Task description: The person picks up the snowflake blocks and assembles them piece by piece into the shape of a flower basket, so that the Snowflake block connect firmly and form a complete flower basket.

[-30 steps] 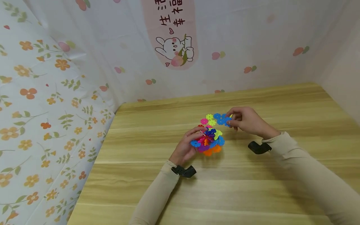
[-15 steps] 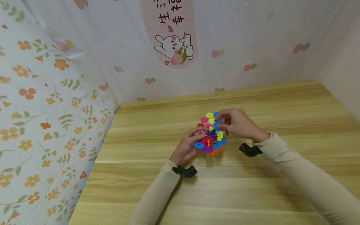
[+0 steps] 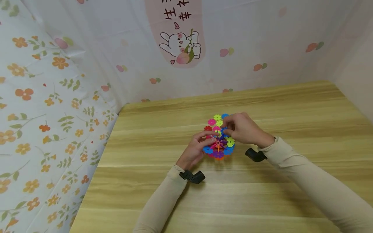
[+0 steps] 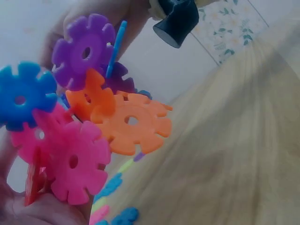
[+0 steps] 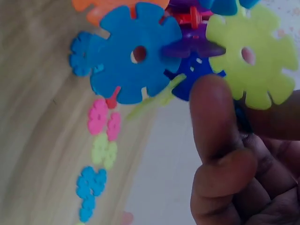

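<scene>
In the head view my left hand point(image 3: 193, 149) holds a colourful cluster of interlocking snowflake discs point(image 3: 218, 154) above the table. My right hand point(image 3: 246, 130) is at the cluster's right rear side, pinching a blue snowflake disc point(image 3: 224, 132) between thumb and fingertips. The left wrist view shows the cluster's orange disc point(image 4: 152, 123), purple disc point(image 4: 70, 56) and pink disc point(image 4: 86, 176) against my left fingers. Seen from the right wrist, a light blue disc point(image 5: 110, 56) and a yellow-green disc point(image 5: 269, 61) flank a dark blue one point(image 5: 187, 82). My thumb mostly hides the pinched disc.
Loose discs lie on the wooden table point(image 3: 140, 181) just behind the cluster, among them yellow-green point(image 3: 217, 117), pink point(image 3: 211, 122), red point(image 3: 208, 128) and blue point(image 3: 225, 116) ones. A printed curtain point(image 3: 247, 38) hangs at the table's back edge.
My right hand has moved left from the loose discs to the cluster, bringing a blue disc. The cluster has turned slightly in my left hand, which stays nearly in place.
</scene>
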The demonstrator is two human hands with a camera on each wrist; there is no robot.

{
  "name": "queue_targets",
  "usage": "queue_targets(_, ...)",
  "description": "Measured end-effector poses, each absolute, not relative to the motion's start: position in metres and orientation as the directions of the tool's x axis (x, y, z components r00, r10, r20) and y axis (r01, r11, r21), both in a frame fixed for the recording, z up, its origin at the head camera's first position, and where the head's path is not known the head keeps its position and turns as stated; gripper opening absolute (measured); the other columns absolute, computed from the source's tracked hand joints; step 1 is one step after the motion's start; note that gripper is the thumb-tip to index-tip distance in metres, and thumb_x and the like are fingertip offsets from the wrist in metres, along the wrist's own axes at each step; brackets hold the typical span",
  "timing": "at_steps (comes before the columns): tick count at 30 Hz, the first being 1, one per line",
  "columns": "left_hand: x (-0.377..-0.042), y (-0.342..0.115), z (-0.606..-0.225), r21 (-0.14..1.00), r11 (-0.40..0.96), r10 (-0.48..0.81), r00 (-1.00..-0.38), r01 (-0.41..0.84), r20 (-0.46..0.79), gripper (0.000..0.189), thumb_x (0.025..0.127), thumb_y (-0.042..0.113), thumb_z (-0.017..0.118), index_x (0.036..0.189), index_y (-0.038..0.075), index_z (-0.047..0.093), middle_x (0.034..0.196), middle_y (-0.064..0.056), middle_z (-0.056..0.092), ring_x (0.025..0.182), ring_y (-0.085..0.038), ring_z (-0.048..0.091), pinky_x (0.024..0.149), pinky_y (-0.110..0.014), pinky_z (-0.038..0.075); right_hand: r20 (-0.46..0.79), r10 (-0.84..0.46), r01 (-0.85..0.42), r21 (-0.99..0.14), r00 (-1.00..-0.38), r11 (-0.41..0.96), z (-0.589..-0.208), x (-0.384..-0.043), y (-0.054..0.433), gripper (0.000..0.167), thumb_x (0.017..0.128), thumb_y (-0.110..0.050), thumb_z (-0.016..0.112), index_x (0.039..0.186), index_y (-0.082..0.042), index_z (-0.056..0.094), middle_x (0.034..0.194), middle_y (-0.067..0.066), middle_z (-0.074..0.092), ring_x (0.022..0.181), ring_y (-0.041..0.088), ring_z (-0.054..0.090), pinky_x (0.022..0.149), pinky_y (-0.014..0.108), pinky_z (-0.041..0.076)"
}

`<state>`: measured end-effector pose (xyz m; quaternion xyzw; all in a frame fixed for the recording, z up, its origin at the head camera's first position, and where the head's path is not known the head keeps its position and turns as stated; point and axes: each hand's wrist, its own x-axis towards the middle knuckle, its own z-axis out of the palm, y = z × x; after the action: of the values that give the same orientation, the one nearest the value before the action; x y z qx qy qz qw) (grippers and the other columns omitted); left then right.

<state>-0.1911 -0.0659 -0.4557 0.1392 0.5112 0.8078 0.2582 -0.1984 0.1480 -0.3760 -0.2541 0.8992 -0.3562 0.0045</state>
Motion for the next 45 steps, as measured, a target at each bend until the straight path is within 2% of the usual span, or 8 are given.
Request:
queue_targets(5,-0.195,-0.068,-0.455,0.893,-0.351,0.576,-0.817,-0.28,-0.029,0.025,0.102,0.012,0.052,0.123,0.016,0.066,0.108,-0.003,0.066,0.097,-0.014,0.068,0.081,-0.028,0.058,0.132,-0.406,-0.363,-0.739,-0.904,0.568,-0.385,-0.198,0.15,0.003,0.09,-0.003,0.069,0.092,-0.002,0.067,0.064,0.001,0.063,0.049,0.017,0.056,0.049,0.027,0.046)
queue_targets(9,-0.2,-0.072,-0.456,0.875,-0.395,0.584,-0.812,-0.279,0.005,0.043,0.106,0.016,0.043,0.149,0.01,0.042,0.124,-0.005,0.059,0.108,-0.015,0.064,0.087,-0.028,0.056,0.051,-0.325,-0.216,-0.843,-0.944,0.492,-0.392,-0.196,0.152,0.009,0.094,-0.006,0.064,0.101,-0.001,0.064,0.066,0.005,0.064,0.051,0.024,0.058,0.05,0.031,0.05)
queue_targets(13,-0.2,-0.074,-0.458,0.858,-0.426,0.551,-0.834,-0.287,-0.005,0.05,0.105,0.019,0.041,0.154,0.016,0.03,0.139,-0.01,0.05,0.112,-0.018,0.062,0.089,-0.032,0.055,-0.065,-0.263,-0.032,-0.936,-0.963,0.352,-0.395,-0.193,0.152,0.018,0.097,-0.007,0.059,0.11,0.004,0.057,0.069,0.007,0.068,0.059,0.025,0.067,0.059,0.036,0.059)
queue_targets(16,-0.2,-0.072,-0.459,0.863,-0.43,0.504,-0.863,-0.264,-0.012,0.045,0.102,0.013,0.048,0.147,0.014,0.041,0.136,-0.011,0.051,0.108,-0.018,0.063,0.087,-0.032,0.055,-0.123,-0.305,0.038,-0.962,-0.944,0.272,-0.396,-0.191,0.152,0.02,0.1,-0.009,0.054,0.111,0.008,0.053,0.074,0.012,0.071,0.067,0.028,0.072,0.066,0.042,0.061)
queue_targets(21,-0.201,-0.073,-0.459,0.906,-0.369,0.448,-0.894,-0.207,-0.022,0.024,0.096,0.0,0.057,0.112,0.014,0.069,0.115,-0.005,0.058,0.092,-0.013,0.062,0.077,-0.023,0.055,-0.037,-0.378,-0.123,-0.912,-0.925,0.392,-0.404,-0.206,0.163,0.026,0.105,-0.013,0.045,0.096,0.006,0.061,0.073,0.019,0.069,0.06,0.031,0.068,0.055,0.039,0.058)
queue_targets(28,-0.201,-0.079,-0.461,0.912,-0.304,0.522,-0.849,-0.275,-0.082,0.027,0.098,0.002,0.055,0.102,0.021,0.073,0.108,0.0,0.06,0.09,-0.01,0.06,0.076,-0.02,0.054,0.01,-0.221,-0.188,-0.559,-0.975,0.808,-0.42,-0.236,0.202,0.019,0.096,-0.009,0.058,0.104,0.007,0.064,0.094,0.022,0.066,0.077,0.03,0.061,0.067,0.041,0.05)
queue_targets(33,-0.199,-0.08,-0.459,0.914,-0.286,0.533,-0.841,-0.288,-0.099,0.025,0.096,0.001,0.058,0.101,0.021,0.073,0.102,0.001,0.061,0.083,-0.009,0.058,0.069,-0.018,0.05,-0.075,-0.207,-0.159,-0.409,-0.976,0.898,-0.429,-0.246,0.213,0.022,0.09,-0.011,0.063,0.099,0.009,0.065,0.1,0.026,0.059,0.087,0.035,0.054,0.068,0.045,0.048)
queue_targets(45,-0.201,-0.076,-0.452,0.913,-0.263,0.512,-0.847,-0.311,-0.141,0.022,0.094,-0.001,0.059,0.09,0.019,0.067,0.091,0.002,0.056,0.076,-0.008,0.055,0.064,-0.018,0.048,-0.133,-0.306,-0.184,-0.56,-0.943,0.808,-0.428,-0.248,0.216,0.009,0.085,-0.004,0.073,0.081,-0.002,0.064,0.078,0.008,0.065,0.074,0.024,0.054,0.066,0.034,0.043)
